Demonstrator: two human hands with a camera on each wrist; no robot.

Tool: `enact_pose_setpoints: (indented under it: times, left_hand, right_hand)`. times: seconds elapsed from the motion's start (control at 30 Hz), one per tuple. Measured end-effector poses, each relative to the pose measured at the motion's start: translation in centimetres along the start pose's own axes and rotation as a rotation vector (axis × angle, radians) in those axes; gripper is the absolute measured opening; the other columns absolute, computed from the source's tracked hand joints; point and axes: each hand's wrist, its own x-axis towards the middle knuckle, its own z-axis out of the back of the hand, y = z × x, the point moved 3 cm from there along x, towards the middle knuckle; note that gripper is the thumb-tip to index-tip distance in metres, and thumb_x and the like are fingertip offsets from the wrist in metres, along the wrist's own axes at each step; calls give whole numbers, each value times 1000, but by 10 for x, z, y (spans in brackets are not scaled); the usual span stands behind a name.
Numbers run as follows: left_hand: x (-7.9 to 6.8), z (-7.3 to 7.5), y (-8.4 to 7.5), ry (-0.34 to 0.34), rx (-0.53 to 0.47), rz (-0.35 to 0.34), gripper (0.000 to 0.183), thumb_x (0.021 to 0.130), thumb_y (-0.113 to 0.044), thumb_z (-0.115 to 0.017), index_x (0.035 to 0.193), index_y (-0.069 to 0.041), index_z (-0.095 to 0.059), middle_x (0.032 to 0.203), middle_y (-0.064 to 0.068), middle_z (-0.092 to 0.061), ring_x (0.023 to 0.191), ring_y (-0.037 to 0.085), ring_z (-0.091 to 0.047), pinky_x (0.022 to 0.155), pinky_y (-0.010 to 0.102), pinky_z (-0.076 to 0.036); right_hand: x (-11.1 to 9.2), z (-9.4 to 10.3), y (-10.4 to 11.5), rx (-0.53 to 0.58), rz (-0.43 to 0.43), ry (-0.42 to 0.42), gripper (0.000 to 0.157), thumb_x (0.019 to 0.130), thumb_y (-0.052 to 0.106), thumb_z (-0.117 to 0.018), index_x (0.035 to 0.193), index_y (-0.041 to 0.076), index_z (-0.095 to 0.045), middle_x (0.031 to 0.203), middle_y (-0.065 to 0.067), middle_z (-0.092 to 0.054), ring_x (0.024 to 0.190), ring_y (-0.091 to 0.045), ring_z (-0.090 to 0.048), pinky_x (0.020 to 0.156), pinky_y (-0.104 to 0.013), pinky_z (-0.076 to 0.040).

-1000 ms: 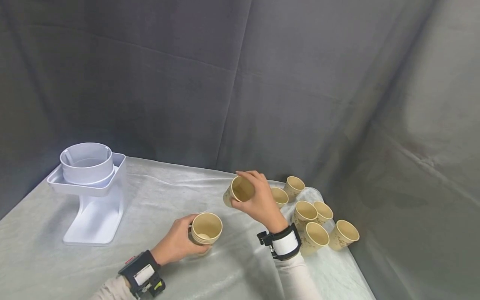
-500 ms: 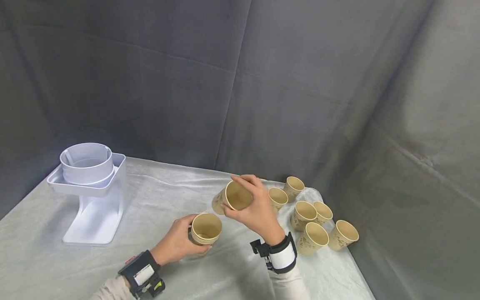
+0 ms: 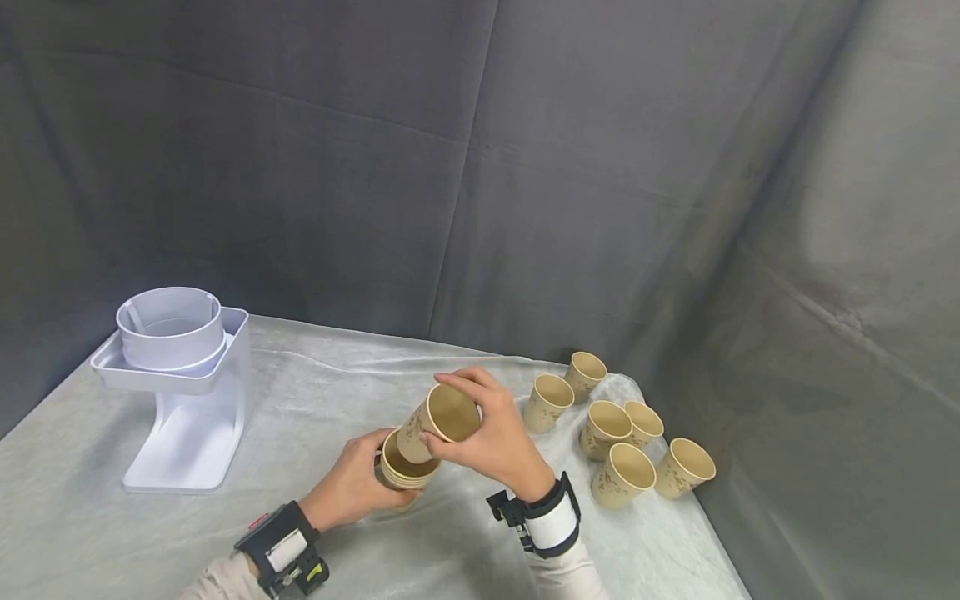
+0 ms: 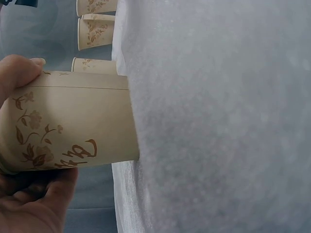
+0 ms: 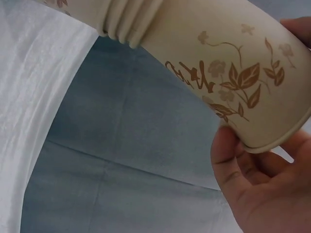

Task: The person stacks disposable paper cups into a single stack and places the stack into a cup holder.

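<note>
My left hand (image 3: 365, 477) grips a short stack of nested beige paper cups (image 3: 408, 481) at the middle of the table, rims facing up. In the left wrist view the outer paper cup (image 4: 82, 121) shows brown flowers and lettering between thumb and fingers. A single paper cup (image 3: 420, 435), tilted, is pinched near its rim by my right hand (image 3: 495, 429). Its bottom end dips into the mouth of the stack. In the right wrist view this tilted cup (image 5: 243, 73) meets the stack's layered rims (image 5: 129, 24), and thumb and fingers hold its wide end.
Several loose paper cups stand upright at the right, the closest being a floral cup (image 3: 624, 477). A white plastic stand (image 3: 183, 442) carrying a round white tub (image 3: 171, 333) is at the left. Grey curtains (image 3: 360, 183) rise behind the cloth-covered table (image 3: 315, 358).
My right hand has moved left and down, bringing its cup from above and right of the stack into the stack's mouth. The left hand and its stack have stayed nearly still.
</note>
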Motion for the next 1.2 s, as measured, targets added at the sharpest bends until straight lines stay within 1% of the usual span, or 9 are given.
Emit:
enact_pose_setpoints:
  times: [0.13, 0.4, 0.63, 0.9, 1.07, 1.2]
  left_hand:
    - [0, 0, 0, 4, 2, 5, 64, 58, -34, -84, 114, -23, -54, 100, -11, -61, 90, 6, -58, 81, 33, -50]
    - [0, 0, -1, -1, 6, 26, 62, 58, -32, -84, 112, -24, -54, 98, -11, -61, 88, 6, -57, 80, 33, -50]
    - [0, 0, -1, -4, 3, 17, 61, 58, -32, -84, 111, -25, -55, 97, -12, -61, 88, 6, -57, 81, 33, -50]
    - [0, 0, 0, -6, 20, 27, 61, 58, -32, -84, 112, -21, -56, 97, -13, -61, 89, 5, -57, 81, 34, -49]
    - [0, 0, 0, -5, 27, 22, 62, 59, -34, -83, 113, -21, -55, 100, -13, -61, 92, 5, -56, 82, 33, -49]
    - [0, 0, 0, 4, 10, 16, 62, 61, -35, -83, 114, -20, -55, 104, -9, -61, 93, 6, -56, 83, 34, -49]
  right_hand:
    - [-1, -8, -1, 25, -11, 40, 61, 66, 41, -76, 122, 33, -54, 112, 10, -54, 100, -5, -51, 75, -26, -50]
    - [-2, -18, 0, 4, -7, 84, 63, 66, 44, -76, 123, 29, -54, 113, 9, -53, 101, -7, -51, 80, -26, -49]
    - [-4, -24, 0, -13, -4, 111, 65, 66, 45, -76, 124, 27, -54, 115, 8, -51, 103, -9, -50, 80, -28, -49]
    - [-4, -28, 2, -38, 2, 135, 65, 66, 43, -77, 124, 25, -55, 116, 9, -51, 106, -6, -46, 84, -28, -47]
    - [-4, -32, 2, -50, 1, 162, 65, 67, 46, -75, 124, 23, -55, 117, 7, -50, 107, -7, -45, 85, -27, -47]
    - [-5, -35, 1, -59, 0, 181, 63, 68, 47, -74, 123, 21, -56, 116, 7, -50, 107, -7, -44, 85, -27, -46]
